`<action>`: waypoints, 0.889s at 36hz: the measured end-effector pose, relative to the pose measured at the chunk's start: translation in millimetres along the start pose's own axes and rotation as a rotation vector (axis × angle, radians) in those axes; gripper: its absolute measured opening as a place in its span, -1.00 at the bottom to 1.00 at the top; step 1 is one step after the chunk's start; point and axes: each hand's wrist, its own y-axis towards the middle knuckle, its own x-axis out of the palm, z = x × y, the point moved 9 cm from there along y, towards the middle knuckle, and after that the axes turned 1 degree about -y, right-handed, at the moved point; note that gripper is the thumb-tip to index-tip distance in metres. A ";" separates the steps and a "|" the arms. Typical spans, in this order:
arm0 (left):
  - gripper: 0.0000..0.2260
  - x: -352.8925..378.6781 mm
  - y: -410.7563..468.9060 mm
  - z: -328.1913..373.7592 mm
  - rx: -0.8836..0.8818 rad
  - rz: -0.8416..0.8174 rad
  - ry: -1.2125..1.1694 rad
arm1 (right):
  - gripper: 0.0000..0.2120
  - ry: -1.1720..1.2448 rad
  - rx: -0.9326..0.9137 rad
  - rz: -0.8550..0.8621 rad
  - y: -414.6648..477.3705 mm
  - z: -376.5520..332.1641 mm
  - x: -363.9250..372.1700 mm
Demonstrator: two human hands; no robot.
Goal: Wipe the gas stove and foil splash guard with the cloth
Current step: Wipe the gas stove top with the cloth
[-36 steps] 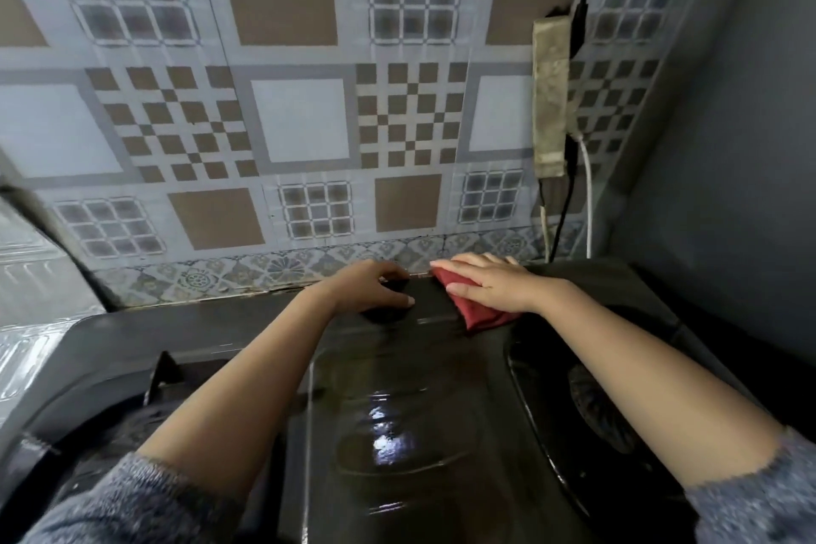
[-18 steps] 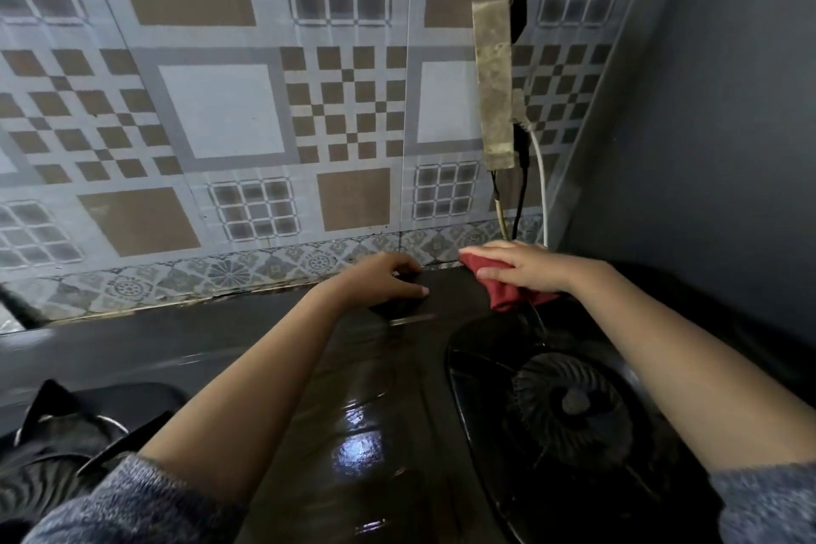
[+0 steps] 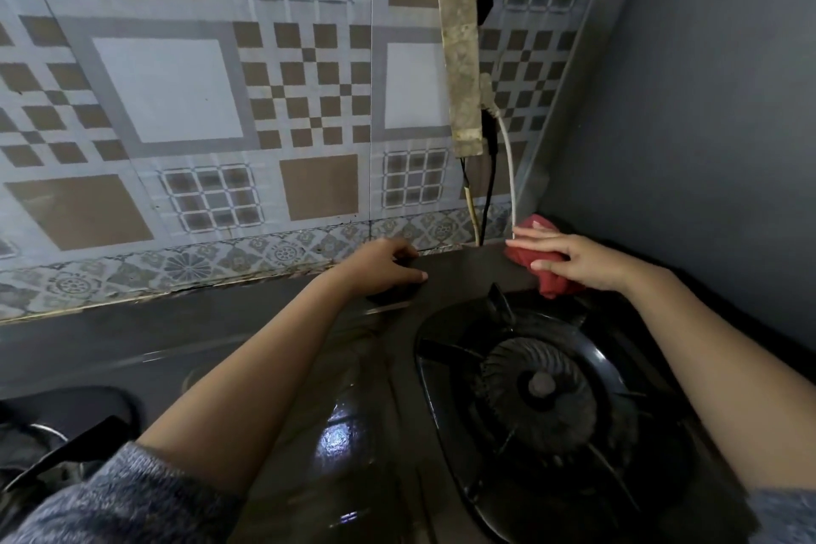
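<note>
A dark, glossy gas stove [image 3: 353, 433] fills the lower view, with its right burner [image 3: 541, 389] and black pan support below my right arm. My right hand [image 3: 569, 256] presses a red cloth [image 3: 549, 274] flat on the stove's back right corner, close to the wall. My left hand [image 3: 384, 265] rests at the stove's back edge near the middle, fingers curled over a small dark object I cannot make out. The patterned splash guard [image 3: 198, 124] covers the wall behind the stove.
A grimy power strip [image 3: 461, 66] hangs on the wall above the cloth, with a white cable [image 3: 510, 172] and dark cables dropping to the stove's back edge. A plain grey wall [image 3: 706, 124] closes the right side. The left burner's support [image 3: 66, 446] shows at lower left.
My right hand has slid the red cloth rightward along the stove's back edge into the back right corner. The view has swung right, bringing the right burner fully into sight. The left hand stays put.
</note>
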 end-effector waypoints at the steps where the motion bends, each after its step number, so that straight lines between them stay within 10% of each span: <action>1: -0.58 0.3 -0.9 0.0 0.003 0.004 0.001 | -0.51 0.011 0.005 0.004 -4.0 2.1 -1.8; 13: -0.52 -2.5 -17.1 -3.3 0.026 0.016 0.059 | -0.52 0.091 0.271 0.367 -9.7 13.8 -17.4; 20: -0.49 -17.2 -38.0 -31.5 -0.037 0.019 0.079 | -0.43 -0.055 0.474 0.224 2.5 25.8 3.9; 32: -0.49 -47.5 -82.2 -85.5 -0.175 0.001 0.052 | -0.48 0.017 0.150 -0.019 8.7 -41.0 29.9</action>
